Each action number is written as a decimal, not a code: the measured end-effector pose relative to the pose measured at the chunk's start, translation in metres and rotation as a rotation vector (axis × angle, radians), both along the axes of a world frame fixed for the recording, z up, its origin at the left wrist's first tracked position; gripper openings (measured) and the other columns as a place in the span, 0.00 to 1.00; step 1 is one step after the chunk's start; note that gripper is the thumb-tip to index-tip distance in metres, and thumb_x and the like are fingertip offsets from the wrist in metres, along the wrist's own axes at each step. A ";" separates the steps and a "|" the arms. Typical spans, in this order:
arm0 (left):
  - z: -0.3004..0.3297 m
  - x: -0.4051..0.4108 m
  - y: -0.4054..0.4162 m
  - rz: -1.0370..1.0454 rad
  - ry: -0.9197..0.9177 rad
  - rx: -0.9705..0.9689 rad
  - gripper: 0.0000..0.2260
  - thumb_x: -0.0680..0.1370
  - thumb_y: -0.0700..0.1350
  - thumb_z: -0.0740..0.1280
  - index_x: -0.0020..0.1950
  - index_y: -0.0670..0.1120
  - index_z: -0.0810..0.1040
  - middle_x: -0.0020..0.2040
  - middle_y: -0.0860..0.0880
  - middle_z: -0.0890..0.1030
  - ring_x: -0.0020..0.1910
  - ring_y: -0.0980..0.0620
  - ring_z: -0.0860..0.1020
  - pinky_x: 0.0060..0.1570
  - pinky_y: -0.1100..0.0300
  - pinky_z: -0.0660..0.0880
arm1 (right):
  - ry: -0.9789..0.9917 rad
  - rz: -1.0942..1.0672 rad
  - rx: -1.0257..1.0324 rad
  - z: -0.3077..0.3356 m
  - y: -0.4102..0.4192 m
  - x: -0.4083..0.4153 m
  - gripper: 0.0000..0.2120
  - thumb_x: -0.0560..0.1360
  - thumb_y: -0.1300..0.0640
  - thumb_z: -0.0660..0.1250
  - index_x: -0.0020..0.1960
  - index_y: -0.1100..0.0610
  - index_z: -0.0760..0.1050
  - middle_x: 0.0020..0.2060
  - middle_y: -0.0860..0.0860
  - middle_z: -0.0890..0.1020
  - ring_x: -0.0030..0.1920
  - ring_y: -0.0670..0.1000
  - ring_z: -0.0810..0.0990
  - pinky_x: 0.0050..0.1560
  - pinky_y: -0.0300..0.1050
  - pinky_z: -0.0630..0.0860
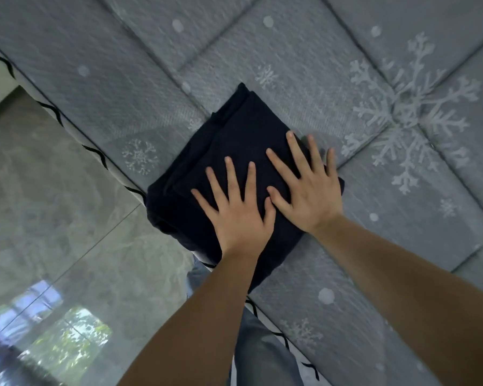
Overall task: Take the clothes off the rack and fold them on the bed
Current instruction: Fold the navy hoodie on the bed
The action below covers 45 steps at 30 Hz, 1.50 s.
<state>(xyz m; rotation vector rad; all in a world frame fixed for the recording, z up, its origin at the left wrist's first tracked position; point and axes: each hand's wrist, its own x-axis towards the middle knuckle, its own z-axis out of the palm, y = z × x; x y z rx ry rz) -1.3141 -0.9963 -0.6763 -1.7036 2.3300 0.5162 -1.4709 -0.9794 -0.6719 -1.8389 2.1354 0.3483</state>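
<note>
Head view: dark garment folded on bed; left hand, right hand press it, fingers spread flat. Rack unseen; remaining clothes unknown.

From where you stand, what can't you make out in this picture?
- Clothes rack: outside the head view.
- Dark folded garment: its type is unclear; left hand and right hand lie flat over its near part.
- Bed: cut off by the edges.
- Floor: reflection blurred.

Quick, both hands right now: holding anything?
Left hand: open, flat on the folded dark garment.
Right hand: open, flat on the same garment, no grip.
</note>
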 end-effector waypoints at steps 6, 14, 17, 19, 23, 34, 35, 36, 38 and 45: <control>-0.008 -0.005 -0.003 0.017 -0.016 0.016 0.30 0.81 0.61 0.50 0.82 0.55 0.50 0.82 0.44 0.41 0.79 0.34 0.40 0.69 0.26 0.46 | -0.005 -0.025 0.039 -0.011 -0.005 -0.002 0.33 0.79 0.33 0.49 0.81 0.41 0.46 0.82 0.51 0.44 0.80 0.64 0.49 0.72 0.72 0.55; 0.007 0.030 -0.020 0.319 0.137 -0.064 0.31 0.80 0.55 0.57 0.82 0.52 0.51 0.82 0.47 0.46 0.81 0.47 0.43 0.75 0.35 0.43 | -0.100 0.112 -0.061 0.019 -0.019 0.000 0.34 0.81 0.37 0.52 0.82 0.48 0.49 0.81 0.56 0.44 0.81 0.60 0.48 0.77 0.66 0.51; -0.005 0.052 -0.041 0.341 0.066 -0.089 0.30 0.82 0.55 0.55 0.82 0.53 0.50 0.82 0.47 0.46 0.81 0.46 0.43 0.75 0.34 0.44 | -0.123 0.182 -0.054 0.014 -0.050 0.007 0.37 0.81 0.37 0.52 0.82 0.52 0.44 0.81 0.55 0.43 0.81 0.58 0.44 0.78 0.62 0.49; -0.013 0.053 -0.050 0.296 0.043 -0.104 0.30 0.81 0.57 0.54 0.82 0.53 0.49 0.82 0.46 0.47 0.81 0.44 0.44 0.75 0.34 0.45 | -0.114 0.169 -0.033 0.001 -0.072 0.010 0.38 0.80 0.36 0.52 0.82 0.52 0.42 0.81 0.54 0.42 0.81 0.57 0.42 0.79 0.61 0.48; -0.026 0.054 -0.056 0.284 0.034 -0.117 0.31 0.81 0.58 0.53 0.82 0.53 0.48 0.82 0.45 0.47 0.81 0.43 0.44 0.75 0.34 0.46 | -0.111 0.166 -0.009 -0.021 -0.097 0.016 0.39 0.79 0.34 0.50 0.82 0.49 0.39 0.81 0.51 0.41 0.81 0.58 0.39 0.79 0.62 0.46; -0.018 0.053 -0.058 0.255 0.012 -0.101 0.31 0.81 0.57 0.53 0.82 0.50 0.47 0.82 0.41 0.47 0.80 0.40 0.44 0.75 0.34 0.44 | -0.096 0.162 0.030 -0.018 -0.101 0.017 0.40 0.78 0.33 0.49 0.82 0.47 0.38 0.81 0.50 0.40 0.81 0.58 0.38 0.79 0.63 0.43; -0.011 0.054 -0.056 0.261 0.008 -0.107 0.31 0.82 0.57 0.53 0.82 0.49 0.47 0.81 0.40 0.46 0.80 0.39 0.43 0.75 0.34 0.44 | -0.098 0.157 0.020 -0.012 -0.098 0.018 0.40 0.78 0.33 0.51 0.82 0.47 0.39 0.82 0.50 0.41 0.81 0.58 0.39 0.79 0.63 0.42; -0.005 0.053 -0.053 0.259 0.017 -0.118 0.32 0.82 0.57 0.54 0.82 0.48 0.47 0.81 0.39 0.45 0.80 0.38 0.42 0.75 0.35 0.44 | -0.101 0.138 -0.013 -0.003 -0.095 0.019 0.40 0.77 0.35 0.53 0.82 0.48 0.41 0.82 0.51 0.44 0.81 0.58 0.41 0.79 0.64 0.42; 0.014 0.047 -0.040 0.212 0.098 -0.138 0.32 0.82 0.56 0.55 0.82 0.47 0.48 0.81 0.39 0.45 0.80 0.39 0.42 0.76 0.36 0.44 | -0.090 0.080 -0.122 0.020 -0.079 0.024 0.41 0.75 0.39 0.58 0.82 0.50 0.46 0.82 0.52 0.51 0.81 0.59 0.46 0.78 0.65 0.45; 0.005 0.008 0.019 0.027 0.151 -0.037 0.28 0.82 0.56 0.55 0.81 0.54 0.55 0.82 0.47 0.48 0.81 0.43 0.44 0.76 0.36 0.47 | -0.007 -0.077 -0.054 0.011 -0.021 0.023 0.33 0.79 0.40 0.53 0.82 0.45 0.48 0.82 0.52 0.50 0.81 0.58 0.46 0.74 0.74 0.47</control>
